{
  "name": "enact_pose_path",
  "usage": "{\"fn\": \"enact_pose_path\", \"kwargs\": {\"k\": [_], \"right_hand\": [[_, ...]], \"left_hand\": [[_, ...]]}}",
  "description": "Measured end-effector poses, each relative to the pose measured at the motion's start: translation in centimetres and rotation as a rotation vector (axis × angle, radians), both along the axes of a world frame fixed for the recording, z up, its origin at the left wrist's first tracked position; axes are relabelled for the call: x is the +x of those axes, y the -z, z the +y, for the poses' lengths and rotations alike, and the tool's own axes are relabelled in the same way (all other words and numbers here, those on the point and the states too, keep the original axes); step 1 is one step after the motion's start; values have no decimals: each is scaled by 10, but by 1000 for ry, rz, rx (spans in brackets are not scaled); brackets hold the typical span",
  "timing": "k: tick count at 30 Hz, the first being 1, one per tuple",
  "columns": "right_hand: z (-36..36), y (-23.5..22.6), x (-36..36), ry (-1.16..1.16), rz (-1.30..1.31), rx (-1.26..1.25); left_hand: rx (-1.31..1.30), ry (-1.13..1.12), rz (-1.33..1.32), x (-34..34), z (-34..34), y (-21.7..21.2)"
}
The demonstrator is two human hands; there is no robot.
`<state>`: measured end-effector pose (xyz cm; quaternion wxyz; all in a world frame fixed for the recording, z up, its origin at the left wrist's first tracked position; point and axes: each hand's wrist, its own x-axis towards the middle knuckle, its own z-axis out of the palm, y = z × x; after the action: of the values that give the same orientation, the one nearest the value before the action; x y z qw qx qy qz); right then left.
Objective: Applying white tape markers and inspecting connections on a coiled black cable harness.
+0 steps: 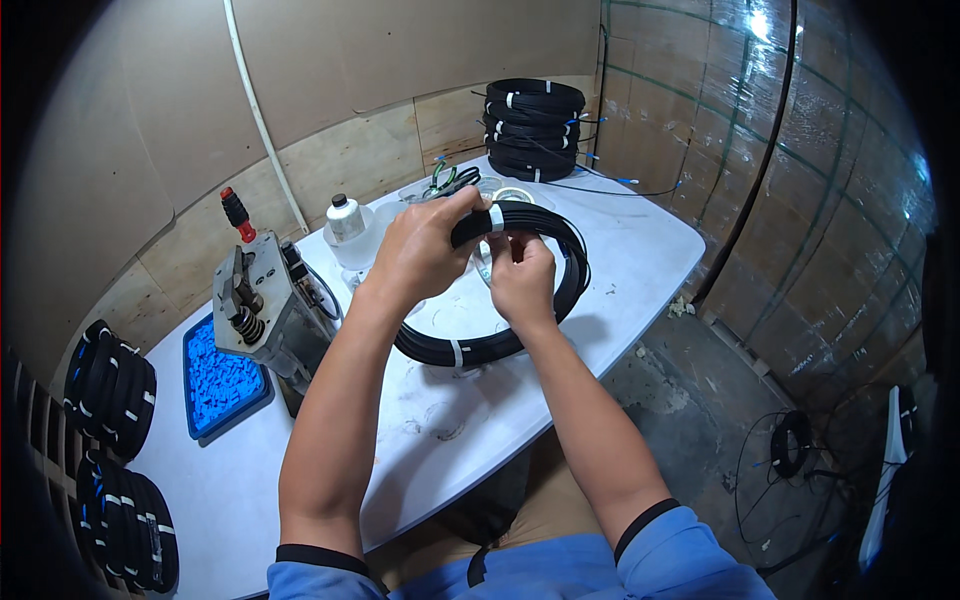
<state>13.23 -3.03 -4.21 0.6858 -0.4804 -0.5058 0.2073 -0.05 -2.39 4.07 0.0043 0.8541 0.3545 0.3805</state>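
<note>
A coil of black cable is held up, tilted, over the white table. White tape bands wrap it at the top and at the near side. My left hand is closed round the coil's upper left part, beside the top tape band. Inside the ring, my right hand has its fingers bent and pinched up against the coil's upper inner side, just below that band. What its fingertips hold is too small and hidden to tell.
A metal bench machine with a red-and-black handle stands left, beside a tray of small blue parts. A white bottle stands behind. Stacked cable coils sit at the back; more coils lie at left. Wrapped cartons line the right.
</note>
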Motion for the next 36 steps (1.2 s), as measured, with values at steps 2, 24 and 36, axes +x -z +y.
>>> {"fn": "enact_pose_path", "kwargs": {"k": [2, 24, 36], "right_hand": [[3, 1, -1, 13, -21, -22], [28, 18, -7, 25, 5, 127], [9, 17, -8, 19, 15, 86]], "left_hand": [[-8, 17, 8, -2, 0, 0], [98, -106, 189, 3, 1, 3], [137, -94, 121, 7, 10, 6]]}}
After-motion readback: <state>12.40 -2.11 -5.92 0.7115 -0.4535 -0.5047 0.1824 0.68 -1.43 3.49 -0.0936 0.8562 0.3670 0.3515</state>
